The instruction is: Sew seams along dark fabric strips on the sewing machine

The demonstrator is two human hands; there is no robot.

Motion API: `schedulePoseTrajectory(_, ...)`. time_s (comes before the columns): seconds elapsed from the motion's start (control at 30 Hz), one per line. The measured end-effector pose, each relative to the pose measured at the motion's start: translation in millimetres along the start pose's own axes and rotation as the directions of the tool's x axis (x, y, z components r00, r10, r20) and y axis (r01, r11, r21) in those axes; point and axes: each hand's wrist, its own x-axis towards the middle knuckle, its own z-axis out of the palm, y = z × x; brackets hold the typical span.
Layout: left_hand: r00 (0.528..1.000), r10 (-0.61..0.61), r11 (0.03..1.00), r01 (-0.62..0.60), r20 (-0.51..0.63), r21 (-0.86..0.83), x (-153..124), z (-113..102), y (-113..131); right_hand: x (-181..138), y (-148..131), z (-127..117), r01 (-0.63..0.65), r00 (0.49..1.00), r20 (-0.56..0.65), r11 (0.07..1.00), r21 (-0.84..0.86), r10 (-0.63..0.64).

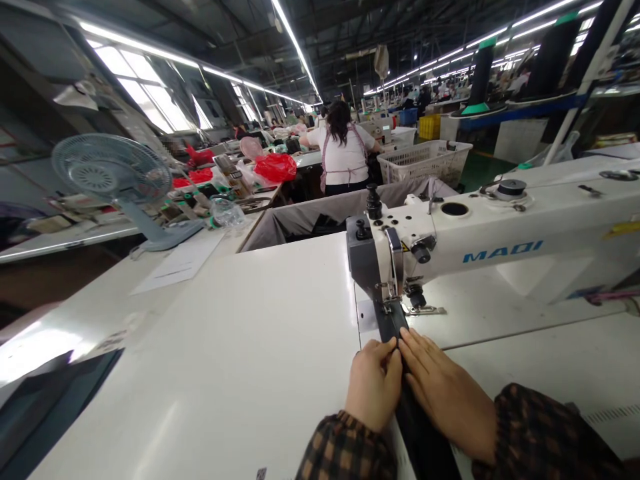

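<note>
Hands meet on a narrow strip of dark, almost black fabric point(395, 333) that runs from the bottom edge of the head view up under the presser foot of the white industrial sewing machine point(500, 233). The left hand point(373, 383) is loosely curled, fingertips pinching the strip's left edge; the right hand point(445, 393) lies nearly flat, fingers extended, pressing the cloth onto the white machine table point(250, 347). Feeding well here seems to call for light, even pressure from both sides, with the edges kept parallel and fingertips kept short of the needle. The strip looks smooth, matte and taut between hands and foot. Farther off, a pale blue desk fan point(113, 173) stands on the left, and a person in a white top point(343, 150) works at another table.
</note>
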Motion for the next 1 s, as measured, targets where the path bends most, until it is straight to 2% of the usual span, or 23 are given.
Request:
schedulePoseTrajectory(0.07, 0.990, 0.138, 0.990, -0.139, 0.028, 0.006, 0.6, -7.6, -12.7, -0.6, -0.7, 0.0, 0.001, 1.000, -0.002, 1.000, -0.015, -0.001)
schedulePoseTrajectory(0.13, 0.956, 0.292, 0.953, -0.293, 0.030, 0.076, 2.9, -12.1, -23.8, 0.2, -0.6, 0.2, 0.000, 1.000, -0.018, 1.000, -0.009, 0.000)
schedulePoseTrajectory(0.23, 0.912, 0.402, 0.902, -0.409, 0.076, 0.138, 7.4, -9.8, -34.7, 3.1, -0.4, 0.4, -0.011, 0.998, -0.066, 1.000, 0.023, 0.013)
schedulePoseTrajectory(0.43, 0.900, 0.430, 0.858, -0.430, 0.066, 0.281, 8.7, 8.7, -35.2, 8.5, -2.5, 0.0, -0.023, 0.999, -0.040, 0.999, 0.034, 0.024)
schedulePoseTrajectory(0.67, 0.887, 0.449, 0.794, -0.451, 0.108, 0.406, 6.4, 16.8, -36.6, 7.9, -1.7, -4.8, -0.018, 1.000, -0.021, 0.998, 0.061, 0.019)
schedulePoseTrajectory(1.0, 0.880, 0.455, 0.771, -0.465, 0.135, 0.435, 6.7, 17.0, -40.2, 10.3, 6.5, -1.2, 0.030, 0.998, -0.050, 0.999, 0.041, -0.028)
